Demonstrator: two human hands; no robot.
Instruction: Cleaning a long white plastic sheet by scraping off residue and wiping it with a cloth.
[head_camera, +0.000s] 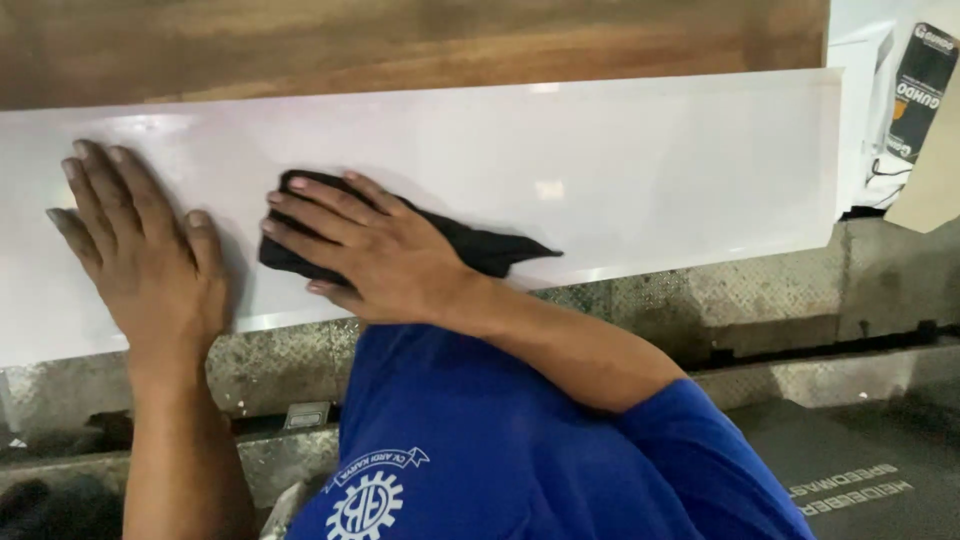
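1. White glossy panel (620, 170) lies flat across a grey, worn metal ledge (760, 300), with a brown wood surface (400, 40) just behind it.
2. Left hand (150, 260): open, palm down, fingers spread, pressing the panel near its left end.
3. Right hand (375, 250): fingers extended flat on top of a black cloth (480, 248), pressing it against the panel at mid-length; not clenched.
4. Cloth judged soft, limp, light; bunches under the palm, 1 corner trails right. Best held by flat pressure.
5. Panel judged thin, stiff and slippery from the sheen; likely to slide unless pinned. Take it by the long edges.
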